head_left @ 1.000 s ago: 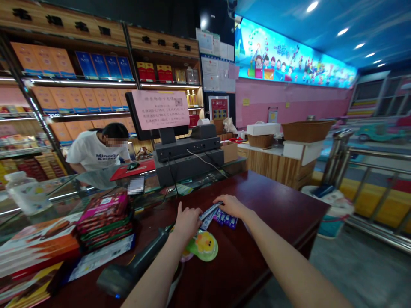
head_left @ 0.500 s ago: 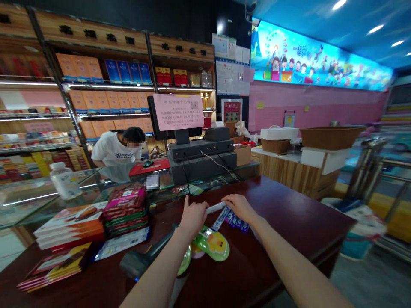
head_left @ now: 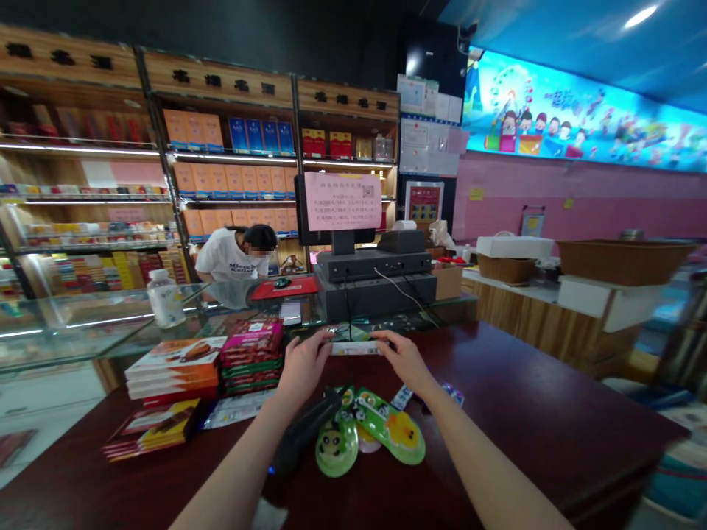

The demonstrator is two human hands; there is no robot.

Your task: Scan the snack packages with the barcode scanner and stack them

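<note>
Between both hands is a slim white box (head_left: 356, 348), level above the dark red counter. My left hand (head_left: 303, 366) pinches its left end, and my right hand (head_left: 407, 362) pinches its right end. Below them lie green rounded blister packs, one with a yellow duck (head_left: 402, 429) and one with a panda face (head_left: 333, 442). A black handheld barcode scanner (head_left: 305, 428) rests beside them, partly behind my left forearm. Small blue and purple wrapped sticks (head_left: 454, 394) are partly hidden by my right forearm.
Stacked white-and-orange boxes (head_left: 175, 368), maroon packets (head_left: 252, 357) and thin yellow-and-red packs (head_left: 157, 429) stand at left. A till (head_left: 375, 283) with a monitor is ahead. A person (head_left: 235, 254) bends behind the glass case. A white bottle (head_left: 166, 300) stands on the glass.
The white box has been raised and turned level, away from the wrapped sticks. My left hand has closed further around its end. The view has swung left.
</note>
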